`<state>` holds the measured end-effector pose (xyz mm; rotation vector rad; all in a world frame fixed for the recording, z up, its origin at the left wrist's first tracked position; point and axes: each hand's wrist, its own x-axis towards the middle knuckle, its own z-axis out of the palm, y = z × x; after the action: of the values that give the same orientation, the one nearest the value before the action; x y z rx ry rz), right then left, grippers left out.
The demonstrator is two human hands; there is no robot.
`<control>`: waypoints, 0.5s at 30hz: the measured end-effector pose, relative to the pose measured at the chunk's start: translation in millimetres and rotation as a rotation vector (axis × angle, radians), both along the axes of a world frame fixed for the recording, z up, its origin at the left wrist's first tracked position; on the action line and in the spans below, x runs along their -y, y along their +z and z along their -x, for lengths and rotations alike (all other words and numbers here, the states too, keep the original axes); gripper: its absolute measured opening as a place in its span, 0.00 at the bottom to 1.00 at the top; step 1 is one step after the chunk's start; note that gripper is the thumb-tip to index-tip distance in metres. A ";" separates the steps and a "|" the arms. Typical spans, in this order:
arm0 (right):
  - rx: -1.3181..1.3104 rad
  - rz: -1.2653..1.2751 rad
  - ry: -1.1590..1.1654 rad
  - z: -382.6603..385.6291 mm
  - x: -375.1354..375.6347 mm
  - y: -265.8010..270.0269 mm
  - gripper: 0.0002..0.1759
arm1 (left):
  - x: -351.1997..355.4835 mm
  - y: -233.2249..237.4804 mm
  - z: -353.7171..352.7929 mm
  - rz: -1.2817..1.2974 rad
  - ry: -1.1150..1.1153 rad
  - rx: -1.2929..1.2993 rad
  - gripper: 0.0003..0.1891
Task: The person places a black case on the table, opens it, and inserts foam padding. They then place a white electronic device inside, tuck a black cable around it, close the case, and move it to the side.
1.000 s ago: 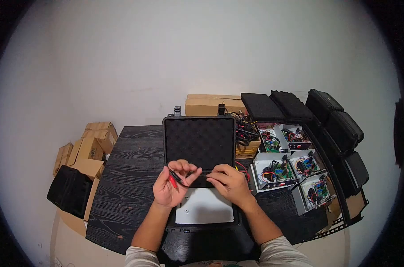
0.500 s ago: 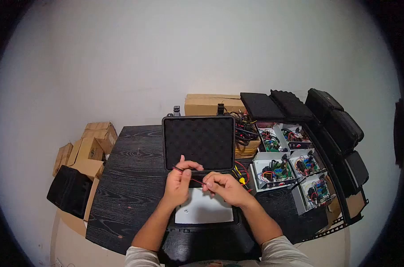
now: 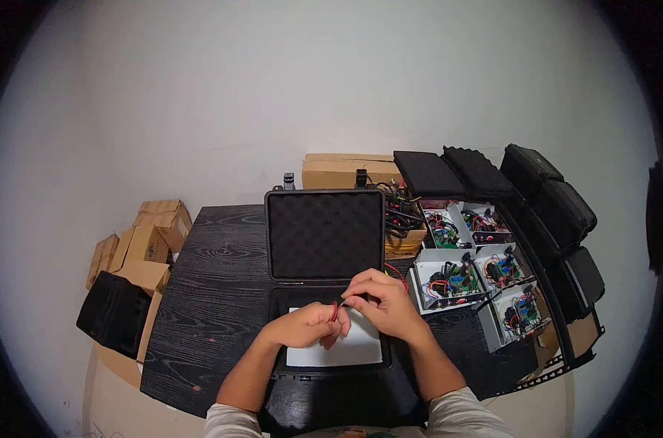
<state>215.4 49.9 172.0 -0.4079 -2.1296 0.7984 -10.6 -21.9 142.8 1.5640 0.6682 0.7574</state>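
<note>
Over an open black hard case (image 3: 388, 358), both hands are at work on a thin red-and-black cable (image 3: 335, 312). My left hand (image 3: 306, 326) is closed around the cable, which is gathered in a small loop by its thumb. To the right and slightly higher, my right hand (image 3: 384, 304) pinches another stretch of it between thumb and fingertips. Below the hands, a white panel (image 3: 331, 356) lies in the base of the case. The raised lid holds dark egg-crate foam (image 3: 326, 237). Fingers partly hide the cable, and its ends cannot be made out.
To the right sit several white trays (image 3: 448, 301) of circuit boards and wires, with black cases (image 3: 561, 212) beyond. Behind the lid are a tangle of black cables (image 3: 401, 212) and a cardboard box (image 3: 339, 171). Cartons (image 3: 152, 244) and a black case (image 3: 114, 314) stand left of the dark table (image 3: 200, 314).
My left hand has come down and turned inward, and the cable now shows as a bunched loop there. My right hand has shifted slightly up and to the right.
</note>
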 end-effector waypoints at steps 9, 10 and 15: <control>0.138 -0.320 0.021 3.6 2.7 3.9 0.05 | 7.1 -10.4 9.0 0.208 -0.216 0.325 0.18; 0.153 -0.326 0.029 3.9 3.5 3.7 0.05 | 8.0 -8.6 9.3 0.235 -0.207 0.319 0.19; -0.012 0.170 0.357 5.5 -9.4 -17.5 0.16 | 2.3 -19.5 14.5 0.161 -0.258 0.455 0.24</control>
<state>209.9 59.3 154.5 -0.1070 -2.1599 1.1857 -25.1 -24.2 123.3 1.2414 0.1821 0.8058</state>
